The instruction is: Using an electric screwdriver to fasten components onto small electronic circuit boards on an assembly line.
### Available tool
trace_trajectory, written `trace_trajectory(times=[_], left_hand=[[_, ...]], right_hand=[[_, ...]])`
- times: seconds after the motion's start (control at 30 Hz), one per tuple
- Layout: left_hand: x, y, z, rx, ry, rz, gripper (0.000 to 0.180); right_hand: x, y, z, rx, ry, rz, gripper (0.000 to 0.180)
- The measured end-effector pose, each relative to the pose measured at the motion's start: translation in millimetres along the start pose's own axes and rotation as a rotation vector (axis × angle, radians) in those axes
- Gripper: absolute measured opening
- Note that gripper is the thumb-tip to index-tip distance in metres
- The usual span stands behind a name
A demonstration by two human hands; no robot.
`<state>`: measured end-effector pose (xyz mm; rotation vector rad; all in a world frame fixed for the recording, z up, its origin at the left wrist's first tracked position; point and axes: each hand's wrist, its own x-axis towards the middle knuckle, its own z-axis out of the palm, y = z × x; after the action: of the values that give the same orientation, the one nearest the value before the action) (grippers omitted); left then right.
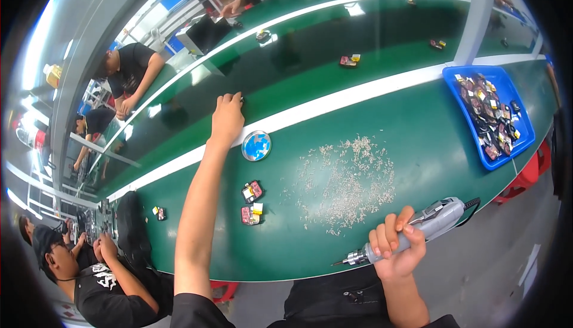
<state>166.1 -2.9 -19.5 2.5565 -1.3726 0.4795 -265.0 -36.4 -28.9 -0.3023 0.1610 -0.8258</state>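
My right hand (pixel 399 241) is wrapped round a grey electric screwdriver (pixel 433 220), its bit pointing left over the table's near edge. Stretched out far across the table, my left hand (pixel 228 116) is over the dark green belt beyond the white rail, fingers curled down. A small dark thing peeks out at its fingertips; what it is cannot be made out. Close to that forearm lie a round tin (pixel 256 146) with a blue and white inside and two small black-and-red units (pixel 252 191) with yellow-white labels. Many small silvery screws (pixel 352 185) are spread over the green table (pixel 418 143).
A blue tray (pixel 492 164) heaped with similar units stands at the far right. Other units (pixel 350 60) sit on the belt, and one (pixel 159 213) is at the table's left. A white rail (pixel 358 96) divides table and belt. Co-workers (pixel 110 286) sit left and across.
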Motion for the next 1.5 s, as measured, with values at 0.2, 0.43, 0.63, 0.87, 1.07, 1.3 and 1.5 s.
trace_trajectory(times=[0.2,0.43,0.63,0.87,1.07,1.3,1.5], left_hand=[[-85,64,-65,-0.251,-0.001,0.296,0.041],[-230,135,-118,-0.315,-0.154,0.476,0.053],[-242,147,-115,-0.481,-0.21,0.475,0.045],[-234,159,-119,-0.522,-0.233,0.479,0.04],[-234,160,-105,-0.482,-0.098,0.516,0.038],[-232,166,-105,-0.318,-0.013,0.691,0.036],[-244,176,-105,-0.26,0.013,0.597,0.035]], right_hand=[[5,-5,-1,0.002,-0.061,-0.009,0.012],[8,0,1,-0.046,-0.113,0.032,0.011],[-20,13,7,-0.081,-0.125,0.156,0.011],[-51,46,22,-0.127,-0.108,0.315,0.01],[-60,59,22,-0.256,-0.035,0.337,0.009],[-64,64,20,-0.204,0.082,0.255,0.008],[-60,58,26,-0.348,0.12,0.32,0.015]])
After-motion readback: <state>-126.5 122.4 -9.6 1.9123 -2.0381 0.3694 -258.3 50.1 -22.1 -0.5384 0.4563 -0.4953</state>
